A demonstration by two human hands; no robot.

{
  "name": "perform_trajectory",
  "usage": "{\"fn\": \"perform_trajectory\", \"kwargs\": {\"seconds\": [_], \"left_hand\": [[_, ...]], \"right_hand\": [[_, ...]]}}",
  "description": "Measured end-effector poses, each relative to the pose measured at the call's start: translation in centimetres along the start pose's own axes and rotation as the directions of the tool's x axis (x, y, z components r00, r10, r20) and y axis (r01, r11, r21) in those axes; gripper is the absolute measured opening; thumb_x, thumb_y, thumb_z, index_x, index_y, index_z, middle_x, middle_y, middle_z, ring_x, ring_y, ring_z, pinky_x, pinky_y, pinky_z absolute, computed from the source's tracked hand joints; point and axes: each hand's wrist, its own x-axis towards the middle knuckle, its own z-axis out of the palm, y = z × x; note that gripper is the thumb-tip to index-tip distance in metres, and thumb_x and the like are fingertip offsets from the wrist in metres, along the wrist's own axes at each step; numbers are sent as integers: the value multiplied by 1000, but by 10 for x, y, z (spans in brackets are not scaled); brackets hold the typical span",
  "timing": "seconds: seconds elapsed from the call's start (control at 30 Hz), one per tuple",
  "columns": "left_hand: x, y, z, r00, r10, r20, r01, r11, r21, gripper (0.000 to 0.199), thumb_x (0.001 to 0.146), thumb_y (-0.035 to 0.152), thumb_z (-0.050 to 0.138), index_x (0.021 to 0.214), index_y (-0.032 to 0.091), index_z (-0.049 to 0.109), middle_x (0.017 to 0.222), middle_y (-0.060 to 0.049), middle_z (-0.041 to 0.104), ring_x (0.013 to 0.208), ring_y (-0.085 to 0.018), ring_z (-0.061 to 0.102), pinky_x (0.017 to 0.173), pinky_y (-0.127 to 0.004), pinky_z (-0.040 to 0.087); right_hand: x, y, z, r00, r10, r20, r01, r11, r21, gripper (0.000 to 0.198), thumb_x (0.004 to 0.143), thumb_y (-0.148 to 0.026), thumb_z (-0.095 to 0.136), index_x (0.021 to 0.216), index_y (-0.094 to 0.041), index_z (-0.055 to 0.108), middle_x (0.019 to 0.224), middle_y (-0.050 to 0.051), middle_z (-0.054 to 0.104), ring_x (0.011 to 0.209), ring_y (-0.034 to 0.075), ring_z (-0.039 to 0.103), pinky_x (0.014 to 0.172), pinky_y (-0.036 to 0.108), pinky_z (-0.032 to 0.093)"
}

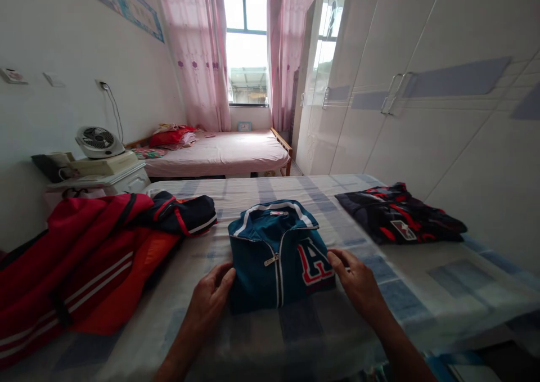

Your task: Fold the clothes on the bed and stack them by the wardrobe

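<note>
A folded teal zip-up jacket [257, 269] lies in front of me, its collar edged in white and turned to the far side. It bears a large letter A patch on its right half, and its zip is partly undone. My left hand [212, 292] pinches the jacket's left edge between thumb and fingers. At the opposite edge, beside the letter patch, my right hand [354, 278] is closed on the cloth, thumb and fingers together. Some fingertips are hidden by the jacket.
The jacket rests on a bed with a checked sheet [261, 188]. Red and orange clothes [105, 258] are heaped at left; a folded black-and-red garment [405, 216] lies at right. Beyond stand a fan [99, 140], a pink-covered bed [236, 148] and a white wardrobe [447, 39].
</note>
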Motion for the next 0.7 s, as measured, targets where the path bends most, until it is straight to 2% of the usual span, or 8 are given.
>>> {"fn": "perform_trajectory", "kwargs": {"seconds": [0.1, 0.2, 0.3, 0.4, 0.5, 0.57, 0.63, 0.7], "left_hand": [[-7, 6, 4, 997, -48, 66, 52, 997, -56, 45, 77, 50, 59, 107, 17, 66, 111, -11, 66, 101, -28, 61, 84, -37, 49], [-2, 10, 9, 991, -54, 120, 69, 989, -133, 43, 77, 48, 61, 105, 16, 65, 106, -10, 68, 98, -28, 62, 82, -37, 50], [2, 10, 13, 1000, -11, 5, 11, 998, -69, 41, 74, 48, 64, 99, 16, 65, 100, -10, 69, 95, -28, 63, 78, -35, 49], [4, 7, 16, 995, -58, -86, 51, 996, -75, 45, 69, 48, 69, 100, 16, 62, 97, -10, 69, 93, -27, 64, 77, -34, 49], [7, 7, 17, 994, -108, -3, 107, 986, -126, 43, 71, 45, 68, 100, 15, 59, 96, -9, 68, 91, -25, 64, 76, -33, 49], [10, 11, 19, 999, -42, 25, 44, 995, -88, 34, 72, 43, 66, 91, 16, 59, 88, -7, 66, 84, -23, 63, 72, -32, 48], [13, 19, 23, 994, 106, -29, -105, 994, 8, 25, 73, 41, 64, 81, 18, 56, 77, -2, 61, 74, -19, 58, 66, -29, 45], [16, 29, 27, 958, 273, -84, -262, 958, 117, 20, 75, 38, 61, 74, 20, 51, 70, 1, 53, 67, -16, 52, 63, -27, 41]], "right_hand": [[0, -6, 7, 1000, -28, 1, 28, 994, -107, 35, 84, -46, 46, 100, -20, 63, 101, 8, 66, 90, 23, 61, 77, 34, 45], [2, -7, 12, 992, -123, -42, 111, 969, -220, 26, 85, -38, 47, 94, -18, 63, 97, 9, 65, 92, 23, 60, 82, 33, 43], [4, -9, 12, 979, -189, -82, 157, 943, -293, 27, 86, -36, 46, 99, -19, 62, 100, 9, 65, 97, 23, 58, 85, 33, 40], [9, -14, 13, 990, -122, -63, 96, 942, -320, 35, 86, -43, 47, 108, -19, 60, 103, 10, 65, 97, 24, 59, 79, 32, 41], [17, -18, 17, 999, -42, 25, 48, 947, -317, 27, 85, -40, 46, 92, -20, 63, 95, 10, 67, 87, 22, 62, 71, 29, 39], [23, -19, 19, 998, -22, 51, 37, 950, -311, 21, 84, -32, 44, 80, -21, 62, 85, 8, 67, 79, 20, 62, 67, 28, 37], [28, -19, 19, 998, -32, 50, 44, 959, -278, 18, 81, -25, 44, 75, -21, 60, 78, 7, 66, 75, 19, 60, 66, 28, 36], [32, -19, 14, 997, -46, 64, 54, 988, -141, 16, 80, -25, 45, 73, -20, 58, 74, 5, 64, 71, 18, 58, 66, 28, 38]]}}
